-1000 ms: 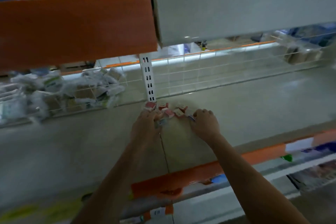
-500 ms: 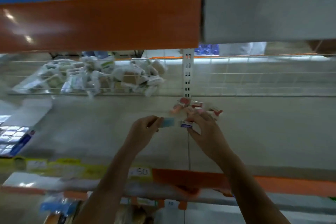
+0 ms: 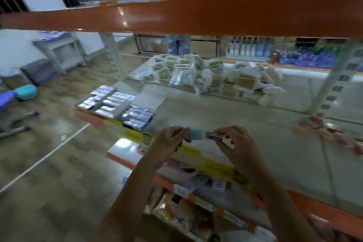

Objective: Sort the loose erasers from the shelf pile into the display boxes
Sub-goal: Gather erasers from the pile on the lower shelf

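Observation:
My left hand pinches a pale blue eraser above the shelf's front edge. Beside it, my right hand grips a white eraser with a blue label, and a second white piece shows under its fingers. The two erasers nearly touch end to end. A pile of loose red-and-white erasers lies blurred on the shelf at the right. Two open display boxes filled with rows of erasers stand at the shelf's left end.
A wire divider holds back a heap of plastic-wrapped packs behind the shelf. An orange upper shelf edge hangs overhead. Yellow price labels line the shelf front. Lower shelves hold packaged goods. Floor and stools lie left.
Both hands lifted off the eraser pile with an eraser each and drew back toward the shelf front. The view swung left, bringing the display boxes into sight.

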Motion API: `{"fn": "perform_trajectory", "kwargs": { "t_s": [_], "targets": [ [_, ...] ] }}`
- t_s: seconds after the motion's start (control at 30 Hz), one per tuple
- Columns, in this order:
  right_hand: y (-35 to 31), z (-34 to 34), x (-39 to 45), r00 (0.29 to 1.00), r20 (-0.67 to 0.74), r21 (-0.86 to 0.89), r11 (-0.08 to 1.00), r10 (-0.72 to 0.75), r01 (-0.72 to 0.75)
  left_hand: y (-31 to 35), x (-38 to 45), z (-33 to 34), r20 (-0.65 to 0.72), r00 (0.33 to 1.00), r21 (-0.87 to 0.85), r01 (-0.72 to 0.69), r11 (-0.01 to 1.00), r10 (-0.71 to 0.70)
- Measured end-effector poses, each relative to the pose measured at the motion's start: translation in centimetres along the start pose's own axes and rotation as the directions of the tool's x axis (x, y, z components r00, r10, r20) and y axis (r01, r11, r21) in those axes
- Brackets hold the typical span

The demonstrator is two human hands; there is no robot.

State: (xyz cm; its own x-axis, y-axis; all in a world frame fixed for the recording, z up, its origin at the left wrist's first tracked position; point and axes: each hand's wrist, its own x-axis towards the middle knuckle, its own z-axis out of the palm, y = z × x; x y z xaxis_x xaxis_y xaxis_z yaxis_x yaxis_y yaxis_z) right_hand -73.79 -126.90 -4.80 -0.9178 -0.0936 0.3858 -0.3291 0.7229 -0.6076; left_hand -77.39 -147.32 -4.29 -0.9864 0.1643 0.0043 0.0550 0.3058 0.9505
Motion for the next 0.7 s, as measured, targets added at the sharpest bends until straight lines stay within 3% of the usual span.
{"fn": "perform_trajectory", "kwargs": {
  "t_s": [0.3,0.5,0.7],
  "targets": [
    [-10.4,12.8,6.8,0.997,0.048,0.066,0.996,-0.060,0.057,-5.3,0.5,-16.1,-0.135,0.989,0.041,0.063,0.997,-0.057],
    [-12.3,17.8,11.6,0.992,0.094,0.014,0.997,-0.083,0.082,-8.3,3.4,-22.5,-0.152,0.985,-0.031,0.078,0.996,-0.082],
    [-12.1,21.5,15.8,0.985,0.159,-0.121,0.989,-0.061,0.081,-10.3,7.6,-26.8,-0.078,0.994,-0.001,0.071,0.997,-0.071]
  ]
}}
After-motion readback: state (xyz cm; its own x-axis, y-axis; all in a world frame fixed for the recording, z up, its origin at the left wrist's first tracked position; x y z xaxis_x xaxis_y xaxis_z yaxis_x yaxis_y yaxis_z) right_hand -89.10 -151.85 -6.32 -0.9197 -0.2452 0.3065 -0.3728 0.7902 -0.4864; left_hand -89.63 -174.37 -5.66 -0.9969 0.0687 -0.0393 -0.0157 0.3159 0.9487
